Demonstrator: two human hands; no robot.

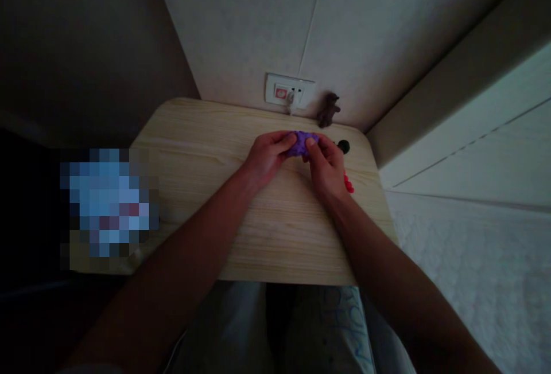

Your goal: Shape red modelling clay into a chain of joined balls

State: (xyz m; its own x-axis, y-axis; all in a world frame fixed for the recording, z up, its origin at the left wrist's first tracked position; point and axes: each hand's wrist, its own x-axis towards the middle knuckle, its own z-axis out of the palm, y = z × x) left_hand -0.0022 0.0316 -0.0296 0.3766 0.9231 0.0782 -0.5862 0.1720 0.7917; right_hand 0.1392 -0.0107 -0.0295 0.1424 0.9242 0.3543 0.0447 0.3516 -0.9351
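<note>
A bumpy purple lump (301, 143), which looks like modelling clay, is held above the far part of the wooden table. My left hand (269, 153) pinches its left end, thumb on top. At the other end, my right hand (328, 162) grips it with the thumb pressed onto the near face. The fingers underneath are mostly hidden. Partly covered by my right hand, a red knobbly piece (349, 182) lies on the table. Just beyond that hand is a small dark round thing (343, 146), whose kind I cannot make out.
A brown figurine (328, 110) stands at the table's back edge by the wall. Left of it, a wall socket (289, 90) has a plug in it. A blurred-out pale blue patch covers the left side of the table (253, 236). White quilted bedding (473, 271) lies to the right.
</note>
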